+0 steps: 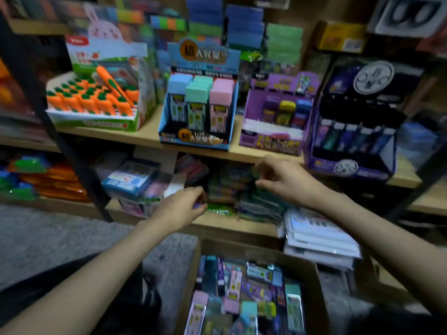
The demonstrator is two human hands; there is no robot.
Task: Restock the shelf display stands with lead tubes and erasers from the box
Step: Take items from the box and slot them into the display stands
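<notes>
Both hands are on the shelf below the blue cardboard display stand [193,139], so the step in hand looks like clearing or tidying loose stock before the refill begins. The right hand [287,181], below and right of that stand, has thumb and fingers curled round the upper edge of a stack of greenish plastic-wrapped packets [261,204] and appears to grip it. The left hand [180,206], almost straight below the stand, has its fingers drawn together at a small bluish shape. Motion blur hides whether it actually holds anything, so I cannot tell its grip. To do this well, the stack should be squared and pushed back on the lower wooden shelf board [217,226] as one bundle, with the left hand steadying the near end so the slippery wrappers do not fan out and slide off the front edge. The task's stock, pastel lead-tube and eraser packs [242,298] in pink, mint, blue and purple, lies jumbled flat in the open brown cardboard box [242,246] on the floor, well below the blue stand and nearest the viewer. The stand itself holds upright pastel rows, and the purple cardboard display stand [273,141] just to its right looks only partly filled.
</notes>
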